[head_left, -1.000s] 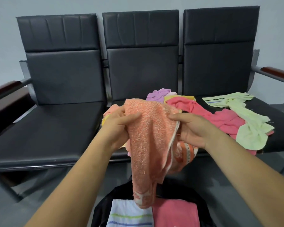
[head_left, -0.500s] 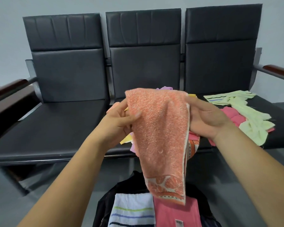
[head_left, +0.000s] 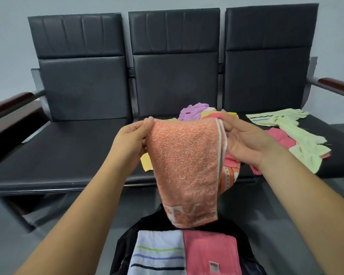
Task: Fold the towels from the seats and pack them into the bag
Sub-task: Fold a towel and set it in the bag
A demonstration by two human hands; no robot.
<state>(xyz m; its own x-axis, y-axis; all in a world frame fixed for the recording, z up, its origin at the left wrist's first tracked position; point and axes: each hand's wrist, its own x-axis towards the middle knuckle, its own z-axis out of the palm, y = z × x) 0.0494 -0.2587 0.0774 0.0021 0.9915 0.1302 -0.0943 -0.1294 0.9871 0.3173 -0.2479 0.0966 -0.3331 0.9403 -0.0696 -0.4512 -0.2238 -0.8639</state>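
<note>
An orange terry towel point(head_left: 185, 165) hangs doubled in front of me, its patterned hem at the bottom. My left hand point(head_left: 130, 139) pinches its upper left corner. My right hand point(head_left: 244, 139) holds its upper right edge, where the white-striped border shows. Below it, the black bag point(head_left: 121, 253) stands open on the floor. A folded white striped towel point(head_left: 157, 253) and a folded pink towel point(head_left: 211, 255) lie side by side in it. Behind the orange towel, loose purple point(head_left: 191, 112), yellow and pink towels are heaped on the middle seat.
A row of three black padded seats point(head_left: 68, 147) stands against a grey wall, with wooden armrests at both ends. A pale green towel point(head_left: 298, 141) lies over a pink one point(head_left: 280, 137) on the right seat. Grey floor surrounds the bag.
My hands have moved apart and slightly up, stretching the orange towel's top edge wider. The towel hangs flatter and straighter than a second ago.
</note>
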